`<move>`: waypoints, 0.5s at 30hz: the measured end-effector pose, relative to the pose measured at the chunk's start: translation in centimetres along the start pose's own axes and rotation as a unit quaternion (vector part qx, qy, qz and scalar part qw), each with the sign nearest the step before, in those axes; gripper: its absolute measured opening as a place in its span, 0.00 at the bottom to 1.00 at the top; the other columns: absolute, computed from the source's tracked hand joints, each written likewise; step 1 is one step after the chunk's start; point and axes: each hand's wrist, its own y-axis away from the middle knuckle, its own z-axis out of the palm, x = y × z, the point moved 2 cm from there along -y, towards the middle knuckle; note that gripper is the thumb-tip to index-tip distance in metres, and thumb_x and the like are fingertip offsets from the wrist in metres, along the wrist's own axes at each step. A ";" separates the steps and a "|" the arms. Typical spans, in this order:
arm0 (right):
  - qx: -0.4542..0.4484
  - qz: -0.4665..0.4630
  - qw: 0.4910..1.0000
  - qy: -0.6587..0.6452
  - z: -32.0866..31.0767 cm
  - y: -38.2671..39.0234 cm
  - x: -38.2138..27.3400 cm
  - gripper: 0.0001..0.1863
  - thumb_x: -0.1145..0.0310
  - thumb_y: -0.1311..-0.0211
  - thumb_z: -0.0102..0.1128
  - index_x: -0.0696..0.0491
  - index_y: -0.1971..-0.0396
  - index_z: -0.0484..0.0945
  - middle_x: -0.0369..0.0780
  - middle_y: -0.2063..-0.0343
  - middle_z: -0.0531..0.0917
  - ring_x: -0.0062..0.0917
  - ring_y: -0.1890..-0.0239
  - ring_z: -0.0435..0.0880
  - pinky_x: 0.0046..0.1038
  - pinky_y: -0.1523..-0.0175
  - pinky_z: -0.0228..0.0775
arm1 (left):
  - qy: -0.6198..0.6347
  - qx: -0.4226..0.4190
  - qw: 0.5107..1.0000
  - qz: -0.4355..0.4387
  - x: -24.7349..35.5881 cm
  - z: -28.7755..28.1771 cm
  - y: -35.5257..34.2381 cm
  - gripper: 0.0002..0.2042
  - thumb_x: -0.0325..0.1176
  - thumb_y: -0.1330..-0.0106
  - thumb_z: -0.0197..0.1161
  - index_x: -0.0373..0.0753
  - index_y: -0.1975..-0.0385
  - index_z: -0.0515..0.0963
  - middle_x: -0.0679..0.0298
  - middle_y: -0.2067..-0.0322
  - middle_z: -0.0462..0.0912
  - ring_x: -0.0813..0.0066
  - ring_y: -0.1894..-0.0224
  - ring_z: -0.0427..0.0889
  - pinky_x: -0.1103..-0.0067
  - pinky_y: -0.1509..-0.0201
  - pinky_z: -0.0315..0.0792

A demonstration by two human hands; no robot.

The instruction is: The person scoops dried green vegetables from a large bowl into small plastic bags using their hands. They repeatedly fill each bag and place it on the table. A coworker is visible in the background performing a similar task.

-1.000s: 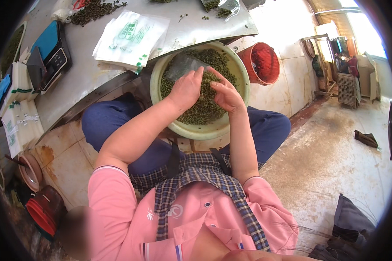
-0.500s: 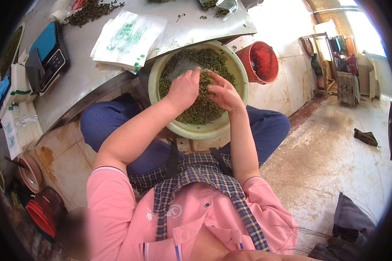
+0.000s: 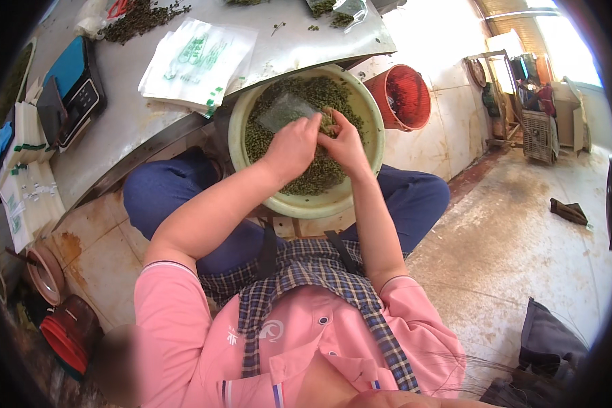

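Observation:
A pale green round basin (image 3: 239, 139) sits between my knees, heaped with small green berries (image 3: 319, 178) that look like green peppercorns. My left hand (image 3: 294, 148) is closed on a clear plastic bag (image 3: 285, 111), which lies over the berries to the left of the fingers. Close beside it, my right hand (image 3: 345, 144) has its fingers curled around a small clump of the berries (image 3: 328, 122) at the bag's right end. Both hands' fingertips nearly meet, so the bag's mouth is mostly hidden.
Flat printed plastic bags (image 3: 190, 61) lie stacked on the metal table (image 3: 272, 42), with a scale (image 3: 81, 102) farther left. A red bucket (image 3: 402, 98) stands right of the basin. More bags (image 3: 30, 197) are piled at the far left.
My right fingers have drawn in from a wider spread to a tighter curl. The clear bag now shows more plainly, stretched out left of my left hand.

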 end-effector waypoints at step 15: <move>0.070 0.027 0.978 0.197 0.7 -0.7 -0.3 0.36 0.55 0.50 0.70 0.60 0.43 0.74 0.52 0.63 0.85 0.36 0.55 0.84 0.38 0.48 0.73 | 0.004 -0.037 0.999 0.033 0.6 0.4 0.8 0.24 0.23 0.39 0.55 0.33 0.41 0.68 0.47 0.63 0.80 0.48 0.59 0.81 0.60 0.56 0.76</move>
